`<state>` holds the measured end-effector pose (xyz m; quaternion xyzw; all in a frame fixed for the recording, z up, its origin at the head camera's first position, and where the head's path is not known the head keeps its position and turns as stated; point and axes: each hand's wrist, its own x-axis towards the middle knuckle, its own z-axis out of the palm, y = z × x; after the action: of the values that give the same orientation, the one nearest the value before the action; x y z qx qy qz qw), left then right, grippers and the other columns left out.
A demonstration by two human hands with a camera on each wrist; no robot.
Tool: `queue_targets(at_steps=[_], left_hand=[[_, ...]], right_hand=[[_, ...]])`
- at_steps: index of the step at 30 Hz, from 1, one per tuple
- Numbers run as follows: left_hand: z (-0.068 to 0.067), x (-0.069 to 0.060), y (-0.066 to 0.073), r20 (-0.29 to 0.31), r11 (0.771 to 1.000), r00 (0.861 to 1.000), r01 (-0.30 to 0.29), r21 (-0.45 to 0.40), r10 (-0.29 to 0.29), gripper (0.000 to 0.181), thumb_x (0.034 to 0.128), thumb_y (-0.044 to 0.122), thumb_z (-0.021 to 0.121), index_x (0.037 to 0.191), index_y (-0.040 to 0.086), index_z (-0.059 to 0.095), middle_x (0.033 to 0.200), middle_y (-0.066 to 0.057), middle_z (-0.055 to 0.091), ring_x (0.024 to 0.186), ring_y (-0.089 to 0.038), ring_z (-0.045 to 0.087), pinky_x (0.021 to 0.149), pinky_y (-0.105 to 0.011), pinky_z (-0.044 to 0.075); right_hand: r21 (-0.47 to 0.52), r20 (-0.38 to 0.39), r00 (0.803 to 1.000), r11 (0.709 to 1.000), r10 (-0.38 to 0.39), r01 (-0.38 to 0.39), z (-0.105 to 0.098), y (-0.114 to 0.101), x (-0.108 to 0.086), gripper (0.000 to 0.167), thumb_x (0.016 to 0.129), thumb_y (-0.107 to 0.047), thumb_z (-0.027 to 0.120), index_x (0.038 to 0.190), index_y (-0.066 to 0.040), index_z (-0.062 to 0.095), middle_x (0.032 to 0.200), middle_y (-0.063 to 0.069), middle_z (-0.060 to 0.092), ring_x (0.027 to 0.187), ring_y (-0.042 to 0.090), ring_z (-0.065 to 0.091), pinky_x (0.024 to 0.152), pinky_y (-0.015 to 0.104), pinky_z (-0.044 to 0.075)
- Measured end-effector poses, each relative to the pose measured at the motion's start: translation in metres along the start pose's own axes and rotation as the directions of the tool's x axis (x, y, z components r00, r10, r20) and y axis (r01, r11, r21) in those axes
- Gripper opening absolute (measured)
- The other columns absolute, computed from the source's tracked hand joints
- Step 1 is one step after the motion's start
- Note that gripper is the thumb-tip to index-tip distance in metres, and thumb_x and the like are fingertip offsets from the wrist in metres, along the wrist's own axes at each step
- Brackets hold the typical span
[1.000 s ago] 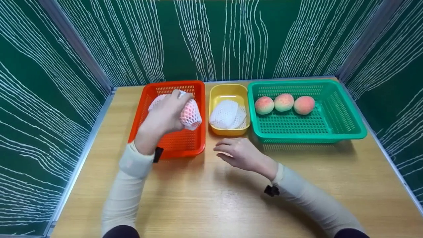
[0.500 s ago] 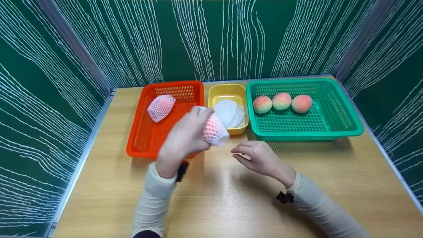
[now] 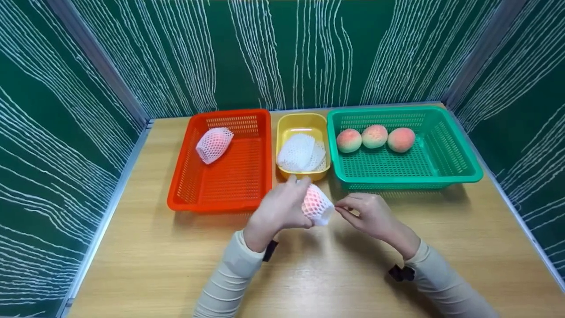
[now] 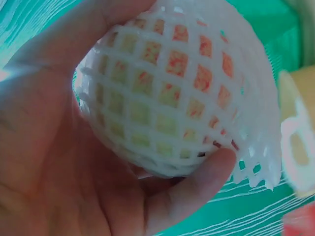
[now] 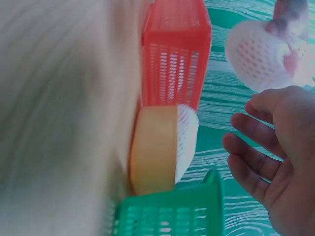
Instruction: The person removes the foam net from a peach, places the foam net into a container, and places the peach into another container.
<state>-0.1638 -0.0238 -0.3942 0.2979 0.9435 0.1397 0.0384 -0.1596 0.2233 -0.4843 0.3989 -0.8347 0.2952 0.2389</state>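
Peach (image 3: 312, 201), in its white foam net (image 3: 325, 215), sits mid-frame, held above the table (image 3: 309, 282); prob. the main risk is tearing, since the foam looks thin & a hard or sideways tug could split the mesh. L hand (image 3: 280, 205) has its fingers curled round fruit + net; L wrist view shows one fingertip (image 4: 224, 160) pressing the mesh, lower right, so too firm a squeeze could pin the net or dent the fruit, while too loose a one could let the peach roll out & drop. R hand (image 3: 375, 216), right of centre, has fingers bent, thumb & index close together at the net's loose end; can't tell if they're pinching it or just touching, so a pull might slip off. Yellow tub (image 3: 304, 174) is just above the L hand, w/ loose nets (image 3: 296, 152) in it; a careless wrist could knock it. Red basket (image 3: 220, 206), left, & green basket (image 3: 410, 180), upper right, w/ 3 bare peaches (image 3: 374, 136), are less exposed.
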Motion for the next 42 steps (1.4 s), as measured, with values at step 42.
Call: queue_targets(at_steps=[42], left_hand=[[0.096,0.019,-0.055,0.007,0.990,0.995,-0.098,-0.098,0.099,0.101,0.0612,0.064,0.082,0.142,0.020,0.041,0.138,-0.002,0.043,0.127,-0.024,0.039,0.105,-0.046,0.034]], right_hand=[[0.015,0.183,0.962,0.978,0.201,-0.207,0.022,0.004,-0.029,0.007,0.083,-0.011,0.075,0.089,-0.013,0.073,0.082,-0.006,0.069,0.070,0.004,0.062,0.061,0.025,0.053]])
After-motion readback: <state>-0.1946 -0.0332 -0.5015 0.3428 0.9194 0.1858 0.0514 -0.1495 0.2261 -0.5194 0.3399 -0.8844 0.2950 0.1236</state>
